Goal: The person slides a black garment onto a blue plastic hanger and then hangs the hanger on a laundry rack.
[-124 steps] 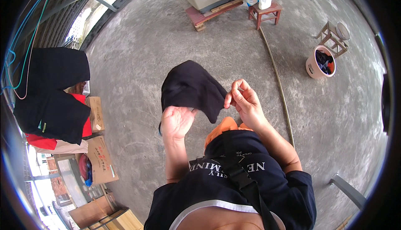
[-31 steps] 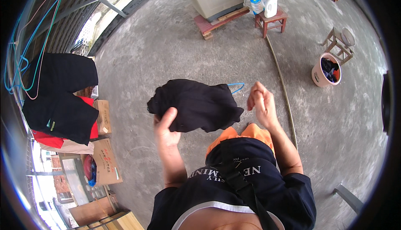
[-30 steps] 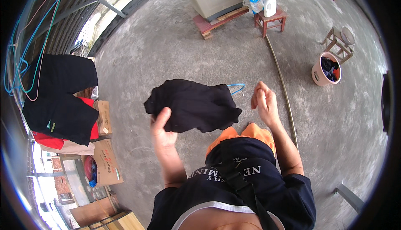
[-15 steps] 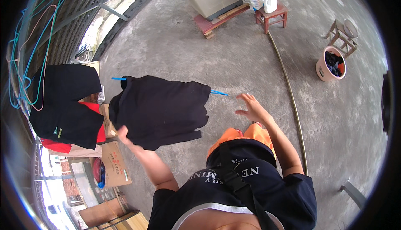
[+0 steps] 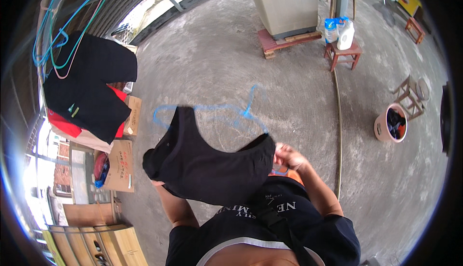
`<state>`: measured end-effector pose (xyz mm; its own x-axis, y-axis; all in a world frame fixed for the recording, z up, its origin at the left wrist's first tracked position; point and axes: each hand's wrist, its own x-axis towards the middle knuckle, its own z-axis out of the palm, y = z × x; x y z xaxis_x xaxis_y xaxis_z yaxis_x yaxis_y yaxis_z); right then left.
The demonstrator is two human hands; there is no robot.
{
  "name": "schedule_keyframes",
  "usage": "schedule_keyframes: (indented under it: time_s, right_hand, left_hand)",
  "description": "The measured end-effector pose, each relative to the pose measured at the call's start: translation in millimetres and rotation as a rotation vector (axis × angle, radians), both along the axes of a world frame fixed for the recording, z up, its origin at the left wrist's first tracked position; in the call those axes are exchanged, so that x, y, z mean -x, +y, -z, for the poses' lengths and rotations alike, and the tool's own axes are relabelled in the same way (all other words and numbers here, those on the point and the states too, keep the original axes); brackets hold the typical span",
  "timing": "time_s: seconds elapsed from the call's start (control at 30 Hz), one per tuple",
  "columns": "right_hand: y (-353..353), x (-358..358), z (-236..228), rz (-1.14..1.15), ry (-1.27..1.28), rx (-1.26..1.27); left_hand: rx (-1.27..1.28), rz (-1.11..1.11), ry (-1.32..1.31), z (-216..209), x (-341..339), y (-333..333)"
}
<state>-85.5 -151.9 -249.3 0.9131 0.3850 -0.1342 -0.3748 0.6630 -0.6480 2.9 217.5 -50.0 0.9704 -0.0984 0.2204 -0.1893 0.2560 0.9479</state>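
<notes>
A black garment with a wide scooped neckline [image 5: 217, 176] is spread in front of my body, between my two hands. My left hand [image 5: 157, 183] is at its lower left edge, mostly hidden behind the cloth, and appears to grip it. At the right edge, my right hand [image 5: 291, 157] pinches the fabric with bent fingers. A blue clothes hanger [image 5: 207, 107], blurred by motion, lies beyond the neckline. Its hook points away from me, and its right end meets the garment's right shoulder. The strap on the left overlaps the hanger's bar; whether it is threaded on it I cannot tell.
Black shorts [image 5: 91, 92] hang at left below several empty hangers [image 5: 60, 39]. Cardboard boxes [image 5: 121, 167] stand beneath. A pink bucket of dark clothes [image 5: 381, 126] is at right. A stool [image 5: 345, 51] holds a white bottle [image 5: 346, 36] near a large grey appliance [image 5: 284, 7].
The garment has turned and come closer to my body, exposing its neckline and more of the hanger. My right hand has gone from open and apart to pinching its right edge.
</notes>
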Motion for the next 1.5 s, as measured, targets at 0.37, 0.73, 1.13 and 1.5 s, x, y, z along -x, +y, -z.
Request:
schedule_keyframes:
  time_s: [0.37, 0.73, 1.13, 1.5]
  right_hand:
    - [-133.0, -63.9, -247.9, 0.499, -0.893, 1.214]
    - [-123.6, -60.0, -298.1, 0.421, -0.945, 1.340]
    - [-196.0, -28.9, -248.2, 0.590, -0.770, 1.093]
    - [-246.0, -29.0, -127.7, 0.547, -0.484, 0.584]
  left_hand:
    - [-1.052, -0.054, 0.184, 54.3, -30.6, 29.5]
    - [-0.464, -0.270, -0.196, -30.7, -83.1, -103.6]
    - [-0.605, -0.176, -0.285, -10.7, -86.0, -150.4]
    - [0.222, 0.638, 0.148, -54.9, -16.3, -137.9]
